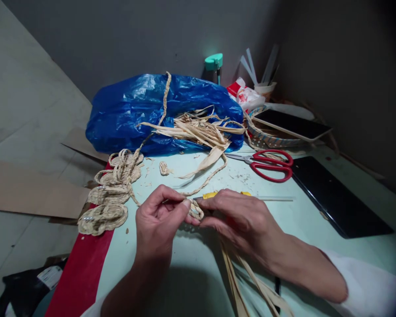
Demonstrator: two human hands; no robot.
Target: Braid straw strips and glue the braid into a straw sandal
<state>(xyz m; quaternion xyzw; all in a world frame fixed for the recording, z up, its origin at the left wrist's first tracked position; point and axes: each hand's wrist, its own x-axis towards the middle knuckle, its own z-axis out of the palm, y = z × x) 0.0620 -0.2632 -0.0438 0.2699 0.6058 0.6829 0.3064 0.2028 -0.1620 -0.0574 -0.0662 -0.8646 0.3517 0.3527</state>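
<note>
My left hand [163, 215] pinches a small loop of braided straw [195, 210] between thumb and fingers. At the loop's right side, my right hand [240, 215] is closed with thumb and forefinger against the braid. Loose straw strands [232, 277] trail down from beneath my right hand. Partly hidden behind that hand is a yellow-handled tool [210, 195] with a thin metal shaft; I cannot tell whether it is held or lying on the table. A braided cord [207, 179] curves behind my hands.
Several looped straw pieces [102, 218] line the table's left edge. A blue plastic bag [125, 114] with dry straw [201, 130] lies at the back. Red-handled scissors [272, 166], a black tablet-like slab [339, 198] and a basket [267, 140] carrying a phone-like device [292, 123] are right.
</note>
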